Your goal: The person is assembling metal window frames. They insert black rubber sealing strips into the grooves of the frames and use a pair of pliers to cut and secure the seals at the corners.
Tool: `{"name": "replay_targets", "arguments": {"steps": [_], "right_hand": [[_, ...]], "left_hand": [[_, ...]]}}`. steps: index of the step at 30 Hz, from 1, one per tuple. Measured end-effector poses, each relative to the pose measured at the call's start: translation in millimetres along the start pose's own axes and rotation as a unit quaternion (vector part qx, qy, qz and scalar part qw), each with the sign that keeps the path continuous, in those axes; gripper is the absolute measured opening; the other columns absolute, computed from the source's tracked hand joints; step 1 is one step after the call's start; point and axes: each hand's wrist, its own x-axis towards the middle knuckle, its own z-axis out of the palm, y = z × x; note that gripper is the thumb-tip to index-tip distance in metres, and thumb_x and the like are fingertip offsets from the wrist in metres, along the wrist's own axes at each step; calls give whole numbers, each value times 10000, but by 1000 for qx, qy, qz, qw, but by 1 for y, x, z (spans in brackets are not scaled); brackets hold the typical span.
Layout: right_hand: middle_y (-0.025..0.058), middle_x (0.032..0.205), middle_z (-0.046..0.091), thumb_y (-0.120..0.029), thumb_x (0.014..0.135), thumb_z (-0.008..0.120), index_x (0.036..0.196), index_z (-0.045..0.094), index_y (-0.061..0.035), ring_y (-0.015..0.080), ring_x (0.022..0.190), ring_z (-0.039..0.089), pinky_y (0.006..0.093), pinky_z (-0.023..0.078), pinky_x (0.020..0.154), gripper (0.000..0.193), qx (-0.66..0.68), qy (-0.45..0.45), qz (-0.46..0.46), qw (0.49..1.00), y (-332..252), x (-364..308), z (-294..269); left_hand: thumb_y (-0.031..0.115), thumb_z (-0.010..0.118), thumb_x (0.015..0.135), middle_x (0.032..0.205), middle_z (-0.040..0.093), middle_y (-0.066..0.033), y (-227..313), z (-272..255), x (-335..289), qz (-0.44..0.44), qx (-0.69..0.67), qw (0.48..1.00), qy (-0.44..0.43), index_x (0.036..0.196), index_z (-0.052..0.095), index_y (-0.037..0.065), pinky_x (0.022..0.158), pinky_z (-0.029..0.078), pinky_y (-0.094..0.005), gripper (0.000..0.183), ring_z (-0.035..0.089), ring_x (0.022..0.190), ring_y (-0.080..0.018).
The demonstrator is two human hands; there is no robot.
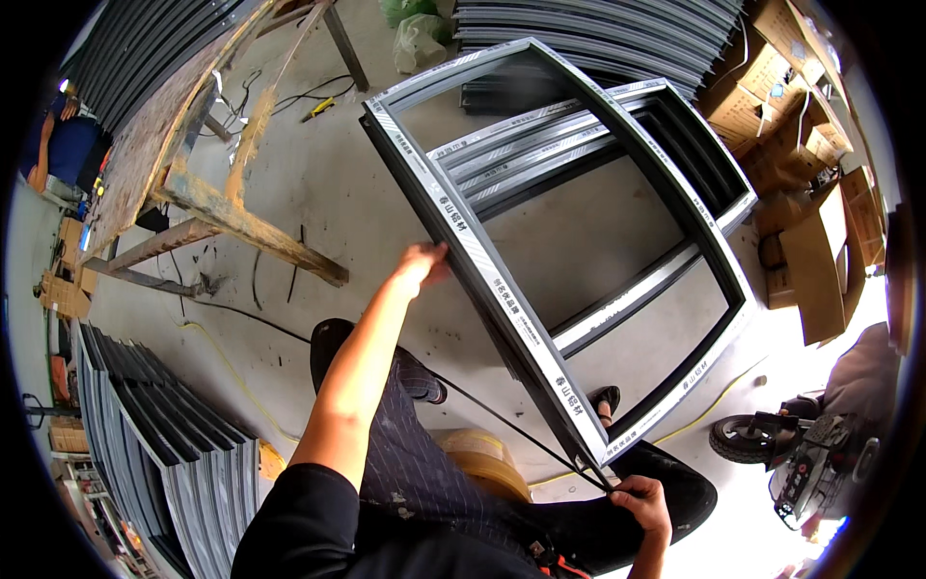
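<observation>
A grey aluminium window frame [502, 289], its faces covered in printed white protective film, stands tilted in front of me. My left hand [422, 266] grips its left side edge, with the fingertips partly hidden and a little blurred. Down at the frame's near corner, my right hand [644, 504] is closed in a pinch on a thin black rubber sealing strip [502, 413]. The strip trails off to the left across my leg and along the floor. Beneath the first frame lies another similar frame [675, 125].
A worn wooden workbench [260, 227] stands at left, with a person [72, 145] beyond it. Stacked frames [207, 482] lean at lower left; more profiles [598, 29] lie behind. Cardboard boxes [815, 261] and a small wheeled vehicle [815, 458] are at right. A yellow tape roll [482, 458] sits below.
</observation>
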Motion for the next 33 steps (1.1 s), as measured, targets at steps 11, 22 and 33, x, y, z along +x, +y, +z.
{"name": "replay_targets", "arguments": {"steps": [11,22,33], "right_hand": [[65,747,637,-147,818,713,851,661,45,135,718,602,248,468,672,202,41,-74,7,996,-2,-1,-6],[27,693,587,48,753,700,875,575,4,88,591,570,208,457,537,180,13,60,-72,995,5,-12,15],[117,753,612,-122,751,714,828,682,1,248,697,599,330,459,621,148,-232,84,-165,955,12,-26,33]], "left_hand": [[298,581,928,961,660,-136,-27,27,-25,-16,-81,997,-3,1093,561,-16,751,570,-383,355,665,838,-240],[279,597,919,812,642,-89,-57,67,-46,-14,-131,986,106,970,610,6,569,559,-341,278,639,662,-198],[273,560,940,864,655,-110,-68,86,-74,-37,-97,992,72,1040,585,-9,644,583,-369,300,649,702,-212]]}}
